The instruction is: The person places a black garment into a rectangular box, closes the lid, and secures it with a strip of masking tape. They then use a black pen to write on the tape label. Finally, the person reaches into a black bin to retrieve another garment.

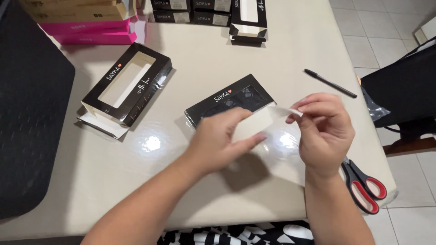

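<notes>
I am holding a thin white paper strip [263, 121] with both my hands, just above the table [136, 172]. My left hand [218, 140] pinches the wide end of the strip between thumb and fingers. My right hand [324, 131] pinches the narrow tip with its fingertips. The strip is pale and flat, wider by my left hand and pointy near my right. It looks a bit bent in the middle.

Right behind the strip lies a black box with a window [229, 102], flat on the table. Something dark with a criss-cross pattern shows through its window. My left hand covers part of its near edge.

Far to the left sits another black window box [129, 86], empty, with one white flap open. Red-handled scissors [363, 183] lie near my right wrist, at the table edge. A black pen [330, 83] rests past my right hand. Pink boxes [88, 31] and more black boxes [190, 11] wait at the back.
</notes>
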